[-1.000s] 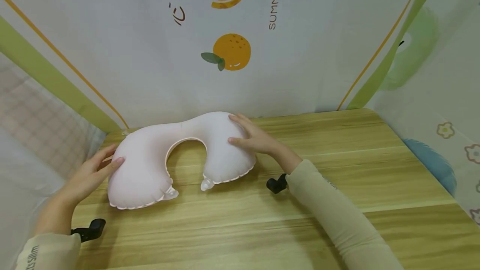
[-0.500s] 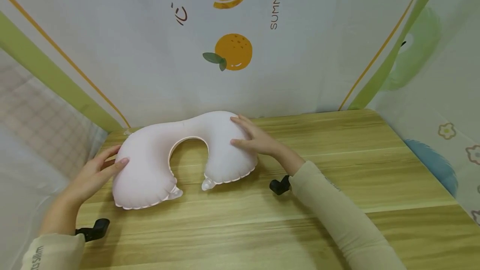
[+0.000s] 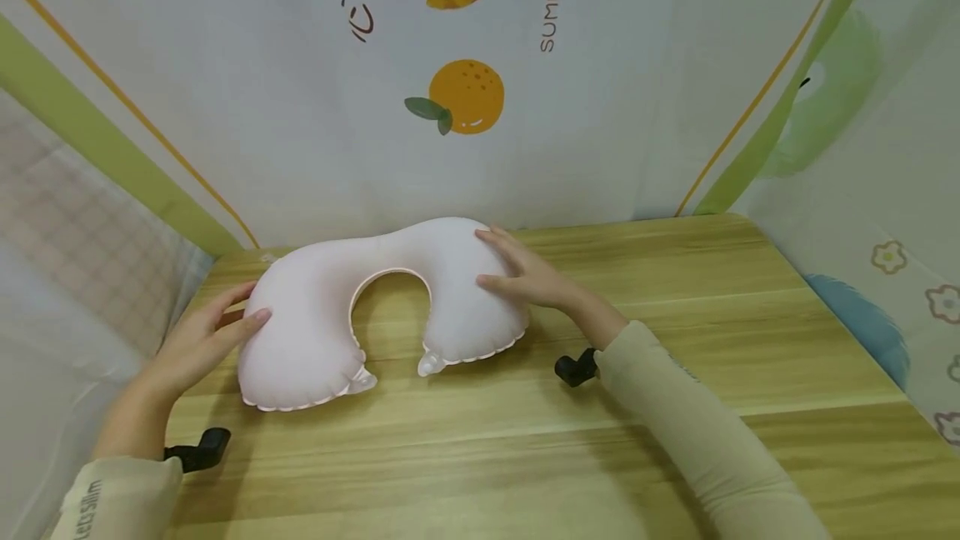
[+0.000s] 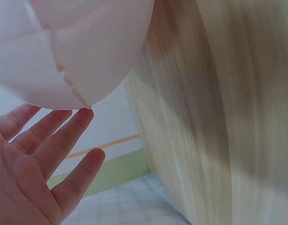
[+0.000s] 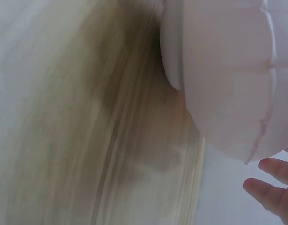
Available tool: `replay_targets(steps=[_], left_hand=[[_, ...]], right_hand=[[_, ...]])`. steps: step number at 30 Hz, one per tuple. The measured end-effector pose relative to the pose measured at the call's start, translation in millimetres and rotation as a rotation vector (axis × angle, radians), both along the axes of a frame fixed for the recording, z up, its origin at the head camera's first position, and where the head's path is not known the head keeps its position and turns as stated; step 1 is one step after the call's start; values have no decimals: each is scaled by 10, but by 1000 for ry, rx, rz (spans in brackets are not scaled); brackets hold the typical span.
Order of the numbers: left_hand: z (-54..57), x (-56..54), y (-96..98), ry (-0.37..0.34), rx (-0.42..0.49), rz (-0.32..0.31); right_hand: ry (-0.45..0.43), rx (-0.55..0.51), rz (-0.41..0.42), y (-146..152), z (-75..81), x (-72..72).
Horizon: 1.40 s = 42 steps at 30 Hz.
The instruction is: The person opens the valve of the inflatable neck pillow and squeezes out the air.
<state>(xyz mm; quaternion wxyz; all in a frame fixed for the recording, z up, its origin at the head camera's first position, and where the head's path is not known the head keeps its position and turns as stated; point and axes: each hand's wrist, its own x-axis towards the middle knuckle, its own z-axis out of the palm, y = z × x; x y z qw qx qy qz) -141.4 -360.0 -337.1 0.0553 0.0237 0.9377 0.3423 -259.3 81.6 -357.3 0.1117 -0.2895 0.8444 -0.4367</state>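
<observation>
A pale pink inflated U-shaped neck pillow (image 3: 315, 307) lies on the wooden table, its opening facing the near side. Clear plastic tabs, perhaps valves, stick out at the two inner ends. On the pillow's left side rests my left hand (image 3: 198, 344), thumb on top and fingers spread along the outer edge. My right hand (image 3: 528, 273) touches the opposite lobe with fingers apart. In the left wrist view, extended fingertips (image 4: 83, 115) meet the seam of the pillow (image 4: 87, 51). Only part of the right hand (image 5: 277, 187) shows in the right wrist view, beside the pillow's seam.
The wood-grain table (image 3: 480, 457) meets a white curtain (image 3: 600, 123) printed with oranges at its back edge. Checked fabric (image 3: 82, 232) hangs at the left, and flower-printed fabric (image 3: 892, 215) at the right. Black wrist devices (image 3: 204, 450) stick out near both cuffs.
Both hands and the neck pillow between them have shifted a little to the right across the table. The hands keep their places on its two sides.
</observation>
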Motion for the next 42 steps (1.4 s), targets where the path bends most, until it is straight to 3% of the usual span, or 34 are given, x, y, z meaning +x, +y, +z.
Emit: replay_targets(steps=[5,17,42], left_hand=[[4,17,41,22,-38,-16],[13,-5,193,24,-3,-72],[44,165,441,32,-3,-90]], right_hand=[[-23,-3,14,70,15,19],[34,38,19,310,29,88],[84,52,63,725,29,416]])
